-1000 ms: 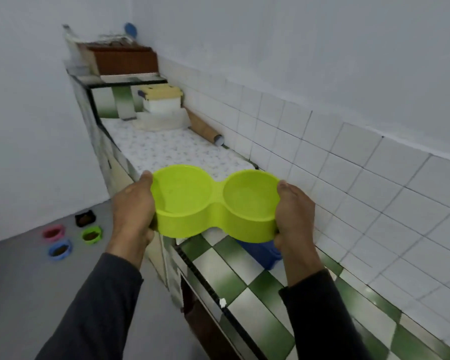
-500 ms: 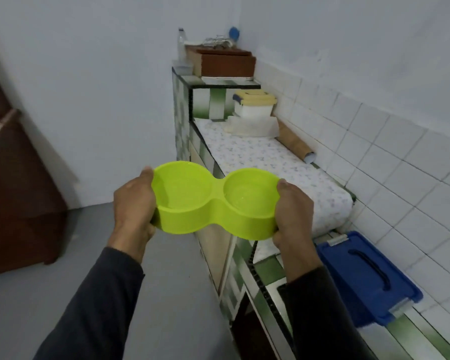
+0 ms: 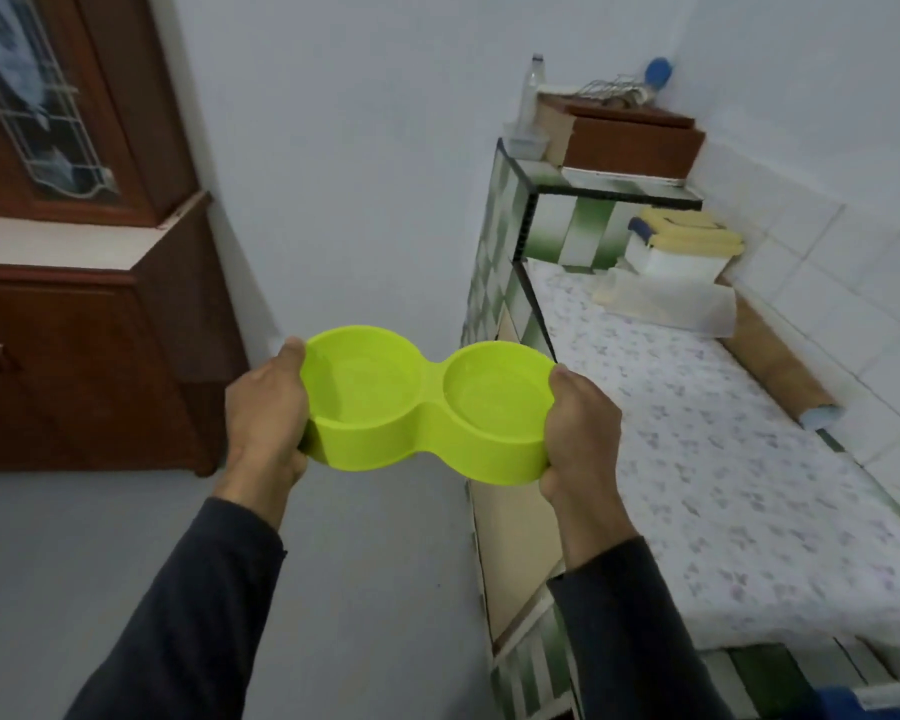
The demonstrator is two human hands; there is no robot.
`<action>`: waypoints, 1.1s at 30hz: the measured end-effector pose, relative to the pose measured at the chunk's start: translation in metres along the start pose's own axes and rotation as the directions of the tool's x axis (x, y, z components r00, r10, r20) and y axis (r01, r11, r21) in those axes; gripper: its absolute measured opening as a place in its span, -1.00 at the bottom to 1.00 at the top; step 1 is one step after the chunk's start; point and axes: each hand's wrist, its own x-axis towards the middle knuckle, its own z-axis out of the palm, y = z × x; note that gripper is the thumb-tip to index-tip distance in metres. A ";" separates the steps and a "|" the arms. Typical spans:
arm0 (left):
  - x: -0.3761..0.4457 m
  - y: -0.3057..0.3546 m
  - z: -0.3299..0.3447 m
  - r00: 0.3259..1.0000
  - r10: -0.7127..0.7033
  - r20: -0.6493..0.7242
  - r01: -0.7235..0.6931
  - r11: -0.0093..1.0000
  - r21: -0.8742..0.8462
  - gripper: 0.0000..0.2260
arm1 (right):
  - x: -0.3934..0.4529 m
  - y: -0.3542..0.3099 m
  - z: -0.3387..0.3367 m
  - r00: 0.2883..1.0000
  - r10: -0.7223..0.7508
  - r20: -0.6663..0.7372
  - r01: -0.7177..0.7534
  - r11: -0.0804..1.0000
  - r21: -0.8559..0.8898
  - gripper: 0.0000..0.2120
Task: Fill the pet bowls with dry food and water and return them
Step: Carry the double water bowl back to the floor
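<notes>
A lime-green double pet bowl [image 3: 427, 407] is held level in front of me, above the grey floor and just left of the tiled counter. My left hand [image 3: 266, 407] grips its left end, thumb on the rim. My right hand [image 3: 580, 426] grips its right end the same way. Both wells look shiny, perhaps with clear water; I see no dry food in them.
A tiled counter [image 3: 510, 304] with a patterned cloth [image 3: 723, 459] runs along the right wall, carrying a white tub with a yellow lid [image 3: 679, 246] and a cardboard roll [image 3: 780, 376]. A dark wooden cabinet [image 3: 84, 356] stands at left. A blue box corner [image 3: 874, 704] shows bottom right.
My view has swung left, away from the counter toward the wooden cabinet. The small floor bowls and most of the blue box have left view. Both hands keep the same grip on the bowl.
</notes>
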 end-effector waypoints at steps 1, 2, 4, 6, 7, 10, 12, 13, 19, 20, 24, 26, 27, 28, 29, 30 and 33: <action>0.008 0.001 0.004 1.000 -0.001 -0.012 0.001 1.000 -0.003 -0.68 | 0.010 0.001 0.010 1.000 -0.009 0.013 0.009 1.000 0.000 -0.72; 0.015 0.002 0.007 1.000 -0.003 -0.026 0.003 1.000 -0.006 -0.69 | 0.021 0.001 0.019 1.000 -0.013 0.022 0.014 1.000 -0.004 -0.71; 0.031 0.002 0.015 0.998 0.000 -0.059 0.000 1.000 -0.013 -0.69 | 0.041 0.002 0.039 0.999 -0.003 0.038 0.004 1.000 -0.005 -0.65; 0.047 0.003 0.020 0.995 0.009 -0.097 -0.009 1.000 -0.001 -0.68 | 0.058 0.002 0.059 0.998 0.018 0.060 -0.019 1.000 0.018 -0.63; 0.054 0.003 0.022 0.994 0.008 -0.113 -0.008 1.000 -0.003 -0.69 | 0.065 0.002 0.068 0.997 0.018 0.077 -0.020 0.999 0.025 -0.64; 0.079 0.003 0.029 0.987 -0.018 -0.158 0.013 1.000 -0.027 -0.70 | 0.090 0.003 0.097 0.992 0.015 0.122 -0.021 0.999 0.044 -0.81; 0.096 0.003 0.034 0.982 -0.018 -0.187 0.015 1.000 -0.017 -0.70 | 0.105 0.004 0.117 0.991 0.018 0.133 -0.023 0.999 0.037 -0.81; 0.105 0.004 0.036 0.980 -0.021 -0.198 0.018 1.000 -0.016 -0.69 | 0.112 0.004 0.126 0.988 0.018 0.152 -0.023 0.999 0.033 -0.81; 0.166 0.007 0.052 0.967 -0.084 -0.240 0.081 0.996 -0.025 -0.69 | 0.160 0.008 0.190 0.977 0.027 0.210 -0.032 0.999 0.021 -0.80; 0.178 0.007 0.056 0.965 -0.094 -0.245 0.089 0.996 -0.030 -0.69 | 0.169 0.009 0.201 0.976 0.029 0.214 -0.036 0.999 0.029 -0.81; 0.229 0.009 0.065 0.959 -0.113 -0.259 0.108 0.994 -0.034 -0.65 | 0.199 0.008 0.249 0.975 0.016 0.223 -0.024 0.999 0.033 -0.77; 0.255 0.012 0.069 0.959 -0.112 -0.261 0.105 0.994 -0.042 -0.65 | 0.211 0.004 0.272 0.974 0.024 0.226 -0.032 0.999 0.032 -0.76; 0.270 0.013 0.070 0.959 -0.101 -0.264 0.093 0.995 -0.044 -0.66 | 0.218 0.003 0.285 0.974 0.028 0.223 -0.036 0.999 0.029 -0.76; 0.285 0.014 0.072 0.960 -0.088 -0.267 0.080 0.996 -0.039 -0.67 | 0.223 0.001 0.297 0.975 0.033 0.218 -0.039 0.999 0.024 -0.75; 0.299 0.017 0.073 0.961 -0.074 -0.267 0.068 0.997 -0.032 -0.69 | 0.228 -0.001 0.309 0.976 0.034 0.215 -0.040 0.999 0.022 -0.75; 0.312 0.020 0.074 0.962 -0.062 -0.264 0.056 0.998 -0.030 -0.70 | 0.234 -0.003 0.320 0.976 0.031 0.215 -0.037 0.999 0.023 -0.75; 0.350 0.025 0.079 0.961 -0.046 -0.274 0.039 0.999 -0.029 -0.68 | 0.251 -0.006 0.354 0.976 0.036 0.213 -0.044 0.998 0.033 -0.75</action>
